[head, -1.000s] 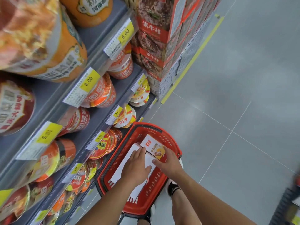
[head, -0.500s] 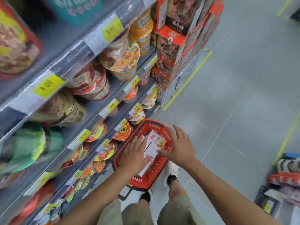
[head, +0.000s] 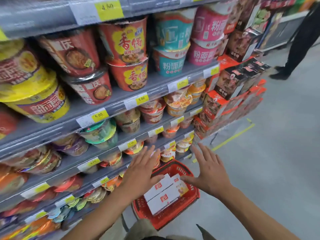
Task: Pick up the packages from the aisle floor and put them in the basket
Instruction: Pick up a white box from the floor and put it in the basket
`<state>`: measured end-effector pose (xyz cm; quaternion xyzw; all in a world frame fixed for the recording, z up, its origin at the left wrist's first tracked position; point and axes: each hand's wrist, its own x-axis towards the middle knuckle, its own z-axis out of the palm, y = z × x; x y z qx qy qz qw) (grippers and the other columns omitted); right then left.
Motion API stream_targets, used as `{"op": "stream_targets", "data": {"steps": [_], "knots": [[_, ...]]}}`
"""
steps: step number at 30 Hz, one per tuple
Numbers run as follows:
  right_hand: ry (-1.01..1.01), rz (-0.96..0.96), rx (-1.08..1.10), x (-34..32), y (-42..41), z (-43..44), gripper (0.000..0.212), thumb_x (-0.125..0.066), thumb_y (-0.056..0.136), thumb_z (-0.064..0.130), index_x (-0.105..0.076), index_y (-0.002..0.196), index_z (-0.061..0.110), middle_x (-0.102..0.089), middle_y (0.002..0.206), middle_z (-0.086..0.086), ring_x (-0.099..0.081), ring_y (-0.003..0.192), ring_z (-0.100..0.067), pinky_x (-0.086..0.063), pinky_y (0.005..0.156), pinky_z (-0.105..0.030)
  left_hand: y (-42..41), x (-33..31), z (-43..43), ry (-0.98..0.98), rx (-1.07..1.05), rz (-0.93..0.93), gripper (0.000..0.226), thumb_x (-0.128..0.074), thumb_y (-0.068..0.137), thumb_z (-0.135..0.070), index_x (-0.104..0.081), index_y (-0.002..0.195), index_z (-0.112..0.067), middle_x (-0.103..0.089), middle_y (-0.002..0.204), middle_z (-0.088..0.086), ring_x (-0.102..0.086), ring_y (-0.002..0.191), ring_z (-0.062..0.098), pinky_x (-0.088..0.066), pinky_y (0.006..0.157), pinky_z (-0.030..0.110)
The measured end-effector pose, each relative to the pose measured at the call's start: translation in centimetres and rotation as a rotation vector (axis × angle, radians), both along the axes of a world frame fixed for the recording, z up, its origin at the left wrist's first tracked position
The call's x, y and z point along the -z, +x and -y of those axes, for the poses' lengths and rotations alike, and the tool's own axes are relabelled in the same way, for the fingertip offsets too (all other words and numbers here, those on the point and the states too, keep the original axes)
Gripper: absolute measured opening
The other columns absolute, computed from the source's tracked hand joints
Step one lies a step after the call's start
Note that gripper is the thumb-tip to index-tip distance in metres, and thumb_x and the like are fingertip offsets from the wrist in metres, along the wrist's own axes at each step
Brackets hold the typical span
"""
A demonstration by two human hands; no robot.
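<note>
A red plastic basket (head: 174, 217) stands on the grey aisle floor beside the shelving. Inside it lie white packages (head: 164, 193) with red logos, and one shows an orange picture at its right end. My left hand (head: 142, 172) hovers above the basket's left side with its fingers spread and holds nothing. My right hand (head: 210, 172) hovers above the basket's right side, fingers straight and spread, also holding nothing. Both hands are lifted clear of the packages.
Shelves (head: 107, 104) of instant noodle cups with yellow price tags fill the left. A stack of red and black boxes (head: 232, 101) stands past the shelf end. A person's dark-trousered legs (head: 299, 44) stand at the top right. Grey floor (head: 270, 170) with a yellow line spreads to the right.
Both hands have let go of the packages and risen out of the basket, fingers spreading. The view has swung up from the floor toward the shelves.
</note>
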<state>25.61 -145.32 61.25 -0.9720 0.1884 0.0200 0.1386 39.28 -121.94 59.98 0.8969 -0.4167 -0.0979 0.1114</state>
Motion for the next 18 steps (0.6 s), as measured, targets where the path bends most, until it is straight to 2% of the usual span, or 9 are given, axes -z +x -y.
{"op": "stream_targets", "data": {"steps": [2, 5, 8, 11, 14, 18], "knots": [[-0.007, 0.002, -0.071, -1.3, 0.1, 0.0, 0.119, -0.038, 0.067, 0.100, -0.008, 0.163, 0.036, -0.007, 0.172, 0.003, -0.012, 0.158, -0.025, -0.019, 0.125, -0.055, -1.7, -1.2, -0.9, -0.024, -0.088, -0.012, 0.092, -0.043, 0.094, -0.072, 0.007, 0.162, -0.034, 0.021, 0.164, -0.013, 0.022, 0.152, 0.010, 0.007, 0.124, 0.036], [-0.021, 0.034, -0.168, -2.5, 0.0, -0.2, 0.120, -0.033, 0.066, 0.100, -0.013, 0.163, 0.032, -0.009, 0.172, 0.001, -0.014, 0.157, -0.027, -0.020, 0.124, -0.056, -4.4, -2.1, -2.0, -0.067, -0.196, 0.030, 0.091, -0.043, 0.093, -0.073, 0.008, 0.161, -0.038, 0.019, 0.165, -0.015, 0.019, 0.154, 0.010, -0.003, 0.128, 0.040], [-0.038, 0.032, -0.293, -3.0, -0.2, -1.3, 0.120, -0.033, 0.067, 0.101, -0.005, 0.163, 0.034, -0.004, 0.172, 0.003, -0.010, 0.157, -0.025, -0.022, 0.123, -0.057, -7.5, -2.2, -3.5, -0.096, -0.309, 0.056, 0.091, -0.045, 0.093, -0.072, 0.006, 0.161, -0.038, 0.016, 0.163, -0.018, 0.012, 0.156, 0.012, -0.008, 0.128, 0.040], [-0.039, 0.045, -0.416, -3.4, -0.1, -3.6, 0.120, -0.034, 0.068, 0.101, -0.001, 0.163, 0.035, -0.001, 0.172, 0.004, -0.008, 0.158, -0.025, -0.020, 0.124, -0.057, -10.3, -2.2, -5.9, -0.094, -0.422, 0.116, 0.092, -0.047, 0.093, -0.071, 0.001, 0.162, -0.034, 0.005, 0.170, -0.009, 0.004, 0.157, 0.016, -0.012, 0.128, 0.042], [-0.027, 0.034, -0.543, -4.2, 0.2, -6.9, 0.120, -0.035, 0.068, 0.100, 0.001, 0.162, 0.035, 0.003, 0.172, 0.005, -0.004, 0.158, -0.023, -0.017, 0.125, -0.057, -13.0, -2.7, -9.3, -0.092, -0.548, 0.113, 0.091, -0.044, 0.093, -0.072, 0.001, 0.162, -0.034, 0.007, 0.169, -0.010, 0.009, 0.157, 0.014, -0.003, 0.127, 0.038], [0.003, 0.045, -0.718, -4.9, 0.5, -12.2, 0.115, -0.045, 0.073, 0.095, -0.002, 0.162, 0.036, 0.003, 0.172, 0.005, -0.004, 0.158, -0.022, -0.014, 0.126, -0.055, -16.5, -3.3, -14.6, -0.094, -0.741, 0.129, 0.091, -0.045, 0.092, -0.073, -0.005, 0.163, -0.032, 0.002, 0.170, -0.008, 0.004, 0.157, 0.017, -0.014, 0.127, 0.047]]}}
